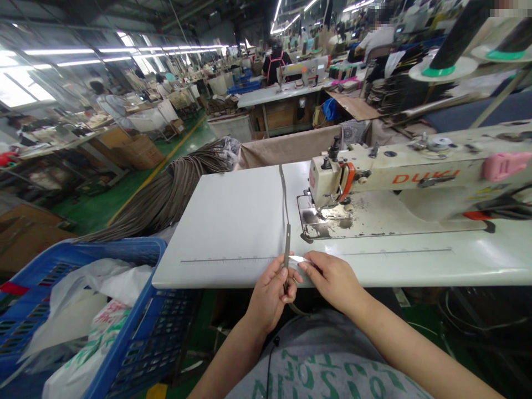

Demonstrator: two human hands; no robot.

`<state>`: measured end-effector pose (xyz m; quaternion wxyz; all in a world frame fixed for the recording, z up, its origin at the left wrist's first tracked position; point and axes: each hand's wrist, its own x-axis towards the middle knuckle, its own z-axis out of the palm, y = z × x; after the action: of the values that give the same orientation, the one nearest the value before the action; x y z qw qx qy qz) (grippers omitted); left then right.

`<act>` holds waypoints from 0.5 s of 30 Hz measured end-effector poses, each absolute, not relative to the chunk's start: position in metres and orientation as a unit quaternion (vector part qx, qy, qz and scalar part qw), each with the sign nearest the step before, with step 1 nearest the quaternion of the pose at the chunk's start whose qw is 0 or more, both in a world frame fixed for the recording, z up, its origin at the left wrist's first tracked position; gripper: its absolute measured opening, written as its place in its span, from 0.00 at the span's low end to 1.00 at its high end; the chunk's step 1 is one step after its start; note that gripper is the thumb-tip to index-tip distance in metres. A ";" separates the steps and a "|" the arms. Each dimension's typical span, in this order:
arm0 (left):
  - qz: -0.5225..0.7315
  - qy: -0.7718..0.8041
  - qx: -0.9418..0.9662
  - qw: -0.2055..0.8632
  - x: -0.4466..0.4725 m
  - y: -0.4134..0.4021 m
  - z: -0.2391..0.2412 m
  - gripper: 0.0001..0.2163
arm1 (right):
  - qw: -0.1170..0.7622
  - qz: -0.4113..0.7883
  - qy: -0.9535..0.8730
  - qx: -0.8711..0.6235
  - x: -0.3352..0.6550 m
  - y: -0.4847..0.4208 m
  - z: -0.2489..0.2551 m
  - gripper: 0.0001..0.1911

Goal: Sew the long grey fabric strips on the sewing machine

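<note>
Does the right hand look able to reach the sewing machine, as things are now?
Probably yes: the right hand is near the sewing machine, and I see nothing standing between them, though it holds a shiny pointed item.

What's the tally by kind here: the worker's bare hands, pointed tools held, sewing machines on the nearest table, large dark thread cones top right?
Left hand and right hand: 2
Pointed tool: 1
Sewing machine: 1
Thread cones: 2
Total: 6

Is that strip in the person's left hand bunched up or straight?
Straight, where it shows: above the left hand, the grey-brown strip runs in an almost straight line, without bunching. Within the grip, I cannot tell.
</note>
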<state>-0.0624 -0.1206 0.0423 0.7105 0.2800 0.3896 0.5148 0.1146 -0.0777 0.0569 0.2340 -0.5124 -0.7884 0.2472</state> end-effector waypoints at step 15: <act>0.500 0.375 0.310 0.716 -0.062 -0.122 0.041 0.25 | 0.329 0.382 -0.690 -0.520 0.115 -0.069 0.046 0.19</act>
<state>-0.0618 -0.1217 0.0407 0.7163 0.3097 0.3751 0.5003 0.1149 -0.0693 0.0455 0.3285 -0.5197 -0.6897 0.3825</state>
